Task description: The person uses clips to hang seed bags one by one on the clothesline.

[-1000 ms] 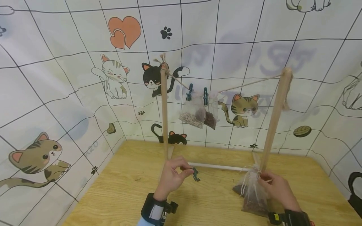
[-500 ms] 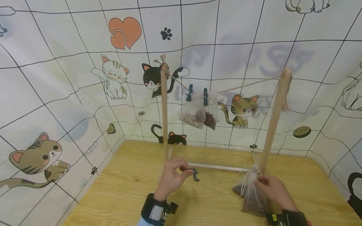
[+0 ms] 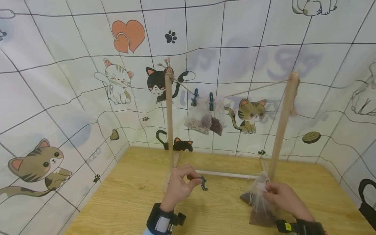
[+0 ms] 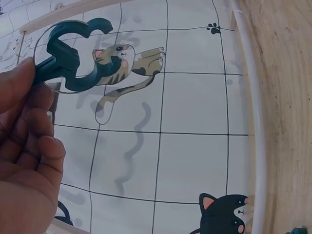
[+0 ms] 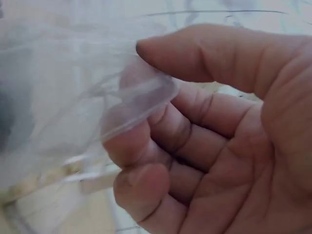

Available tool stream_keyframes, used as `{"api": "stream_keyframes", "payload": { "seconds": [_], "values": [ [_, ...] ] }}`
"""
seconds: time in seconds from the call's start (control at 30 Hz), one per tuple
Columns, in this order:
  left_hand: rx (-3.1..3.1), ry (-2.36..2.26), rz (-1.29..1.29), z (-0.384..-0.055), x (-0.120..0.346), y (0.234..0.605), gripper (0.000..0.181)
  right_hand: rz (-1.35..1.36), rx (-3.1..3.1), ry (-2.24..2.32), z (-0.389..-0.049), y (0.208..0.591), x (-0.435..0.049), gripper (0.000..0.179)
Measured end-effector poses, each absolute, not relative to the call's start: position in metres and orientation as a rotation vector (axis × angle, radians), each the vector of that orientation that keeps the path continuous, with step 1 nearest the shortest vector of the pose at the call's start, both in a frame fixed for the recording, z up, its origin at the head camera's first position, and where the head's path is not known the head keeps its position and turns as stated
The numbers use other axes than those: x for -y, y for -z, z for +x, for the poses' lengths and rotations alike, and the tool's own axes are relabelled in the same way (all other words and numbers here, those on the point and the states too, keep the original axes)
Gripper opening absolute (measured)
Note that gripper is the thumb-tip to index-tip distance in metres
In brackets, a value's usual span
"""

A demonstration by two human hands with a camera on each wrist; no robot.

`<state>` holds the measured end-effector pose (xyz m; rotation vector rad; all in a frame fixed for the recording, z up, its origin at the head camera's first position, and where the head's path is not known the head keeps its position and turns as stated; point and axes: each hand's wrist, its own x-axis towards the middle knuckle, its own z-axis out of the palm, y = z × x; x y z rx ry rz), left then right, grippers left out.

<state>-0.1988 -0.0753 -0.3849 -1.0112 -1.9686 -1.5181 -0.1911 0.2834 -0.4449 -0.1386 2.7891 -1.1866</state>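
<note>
My left hand (image 3: 180, 184) pinches a dark green clothespin (image 3: 203, 183) between thumb and fingers, over the table. In the left wrist view, the clothespin (image 4: 66, 58) shows its wavy jaws spread apart. My right hand (image 3: 288, 199) holds the upper part of a sheer white drawstring bag (image 3: 262, 209) with brown contents low down. The right wrist view shows its thin mesh (image 5: 141, 105) between thumb and fingers. Just left of it, a second sheer bag with dark contents (image 3: 247, 197) partly hides behind the first.
A wooden frame with a left post (image 3: 169, 120) and right post (image 3: 283, 127) carries a sagging twine (image 3: 255, 89). Two green clothespins (image 3: 211, 101) hold small filled mesh bags (image 3: 198, 124) on it. A white rod (image 3: 226, 174) runs low between the posts above the wooden table (image 3: 117, 202).
My right hand's fingers have shifted slightly left and down across the top of the bag. The left hand with its clothespin stays nearly still.
</note>
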Motion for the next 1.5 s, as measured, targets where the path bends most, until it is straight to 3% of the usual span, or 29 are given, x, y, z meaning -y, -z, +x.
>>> {"api": "stream_keyframes", "payload": {
  "seconds": [0.33, 0.57, 1.03, 1.5],
  "values": [
    [1.92, 1.428, -1.06, -0.2, 0.066, 0.361, 0.008, -0.189, -2.924, 1.28, -0.18, 0.395, -0.268, 0.027],
    [1.881, 1.333, -1.123, -0.221, 0.048, 0.304, 0.005, -0.378, -3.193, 1.341, -0.195, 0.356, -0.253, 0.021],
    [1.941, 1.23, -0.962, -0.249, 0.007, 0.188, 0.005, -0.491, -3.27, 1.589, -0.233, 0.293, -0.23, 0.023],
    [2.257, 1.093, -0.754, -0.289, -0.02, 0.138, 0.006, -0.507, -3.267, 1.723, -0.26, 0.26, -0.22, 0.028]
  ]
}}
